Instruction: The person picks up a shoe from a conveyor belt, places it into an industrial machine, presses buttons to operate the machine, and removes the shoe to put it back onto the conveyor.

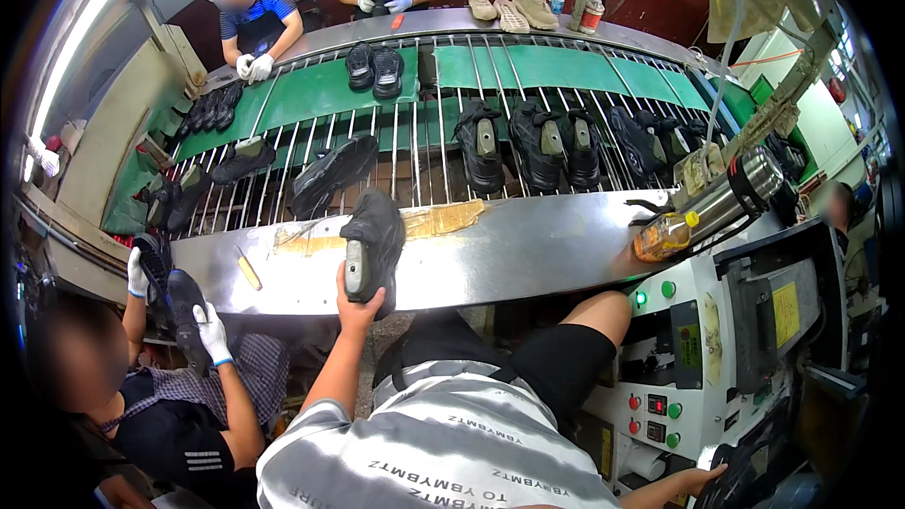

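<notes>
My left hand (356, 309) grips a black shoe (382, 236) by its heel end. A grey-green shoe last (355, 269) fills the shoe's opening, and the toe points away from me over the edge of the metal bench (509, 250). Down at the lower right, my right hand (699, 480) is closed on the end of another black shoe (749, 471) beside the white machine (693, 349). Part of that shoe is lost in shadow, and my right fingertips are partly hidden behind it.
Beyond the bench runs a roller conveyor (429, 155) carrying several black shoes (539, 146). A steel flask (740, 188) and an orange drink bottle (665, 238) lie at the right; a yellow-handled knife (248, 269) lies left. A gloved co-worker (179, 405) sits close on my left; two people work opposite.
</notes>
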The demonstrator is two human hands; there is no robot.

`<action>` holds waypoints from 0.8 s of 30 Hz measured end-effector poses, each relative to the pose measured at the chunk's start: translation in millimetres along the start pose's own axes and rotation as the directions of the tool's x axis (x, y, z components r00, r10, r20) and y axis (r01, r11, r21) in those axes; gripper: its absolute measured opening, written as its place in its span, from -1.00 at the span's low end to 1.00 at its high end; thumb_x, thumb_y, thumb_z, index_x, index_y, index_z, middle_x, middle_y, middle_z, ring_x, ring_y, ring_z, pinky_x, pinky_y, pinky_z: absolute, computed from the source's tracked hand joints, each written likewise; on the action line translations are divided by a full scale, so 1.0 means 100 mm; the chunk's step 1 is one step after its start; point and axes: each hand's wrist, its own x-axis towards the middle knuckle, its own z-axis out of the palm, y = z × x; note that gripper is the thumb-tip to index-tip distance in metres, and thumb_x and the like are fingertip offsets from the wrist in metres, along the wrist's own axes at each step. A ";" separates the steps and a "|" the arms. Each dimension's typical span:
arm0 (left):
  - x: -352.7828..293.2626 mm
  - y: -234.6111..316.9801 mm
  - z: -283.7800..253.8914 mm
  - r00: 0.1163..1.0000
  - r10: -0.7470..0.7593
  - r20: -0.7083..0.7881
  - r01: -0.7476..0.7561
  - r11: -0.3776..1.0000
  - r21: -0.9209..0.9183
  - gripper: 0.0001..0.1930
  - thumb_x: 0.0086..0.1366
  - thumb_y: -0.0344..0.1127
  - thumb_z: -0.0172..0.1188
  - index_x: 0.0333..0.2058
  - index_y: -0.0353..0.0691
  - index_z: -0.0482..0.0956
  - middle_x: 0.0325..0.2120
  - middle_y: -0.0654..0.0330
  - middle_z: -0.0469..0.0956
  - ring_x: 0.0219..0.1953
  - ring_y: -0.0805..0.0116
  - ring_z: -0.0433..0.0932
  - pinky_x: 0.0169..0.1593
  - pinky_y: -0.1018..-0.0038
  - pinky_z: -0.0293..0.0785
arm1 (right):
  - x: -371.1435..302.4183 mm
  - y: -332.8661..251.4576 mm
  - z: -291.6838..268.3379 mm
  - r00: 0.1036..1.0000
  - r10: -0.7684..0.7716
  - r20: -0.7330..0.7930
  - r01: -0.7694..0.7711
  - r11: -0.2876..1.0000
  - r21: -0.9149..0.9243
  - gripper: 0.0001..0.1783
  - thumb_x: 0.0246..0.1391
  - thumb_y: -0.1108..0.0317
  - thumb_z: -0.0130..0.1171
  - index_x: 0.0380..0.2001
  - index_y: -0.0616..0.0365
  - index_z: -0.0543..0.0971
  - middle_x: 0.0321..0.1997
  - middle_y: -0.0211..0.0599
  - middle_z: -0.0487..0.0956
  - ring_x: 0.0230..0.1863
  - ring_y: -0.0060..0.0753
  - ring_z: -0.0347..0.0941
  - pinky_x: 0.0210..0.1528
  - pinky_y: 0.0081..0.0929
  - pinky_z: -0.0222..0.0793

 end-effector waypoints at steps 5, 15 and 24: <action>0.66 -0.11 0.60 0.994 0.057 -0.095 -0.047 0.994 0.099 -0.03 -0.14 -0.28 0.48 0.26 -0.37 0.16 0.09 -0.09 0.39 0.16 0.09 0.38 0.23 0.31 0.26 | -0.35 -0.96 0.38 0.975 0.102 0.195 -0.123 0.987 0.101 -0.52 0.13 0.10 0.23 -0.12 0.37 0.61 0.12 -0.05 0.51 0.04 -0.22 0.44 0.16 -0.36 0.31; 2.30 -0.72 1.59 0.996 -0.086 0.000 0.083 0.963 0.255 0.09 -0.24 -0.15 0.54 0.28 -0.29 0.13 0.14 -0.12 0.35 0.18 -0.05 0.35 0.23 0.25 0.29 | -2.01 -2.41 1.26 0.558 -0.176 0.811 -0.682 0.459 0.569 -0.41 -0.01 0.26 0.17 0.09 0.34 0.45 0.20 -0.03 0.43 0.19 -0.05 0.33 0.30 -0.20 0.18; 0.24 0.93 0.86 0.754 0.202 0.625 0.246 0.795 -0.555 0.27 -0.16 0.23 0.50 0.36 -0.30 -0.07 0.34 -0.01 0.04 0.39 0.08 0.04 0.39 0.24 -0.01 | -4.15 -4.58 0.99 -0.394 -0.704 0.591 -0.916 0.357 -0.185 -0.20 -0.21 0.33 0.32 0.19 0.25 0.34 0.21 -0.20 0.39 0.21 -0.18 0.31 0.31 -0.22 0.18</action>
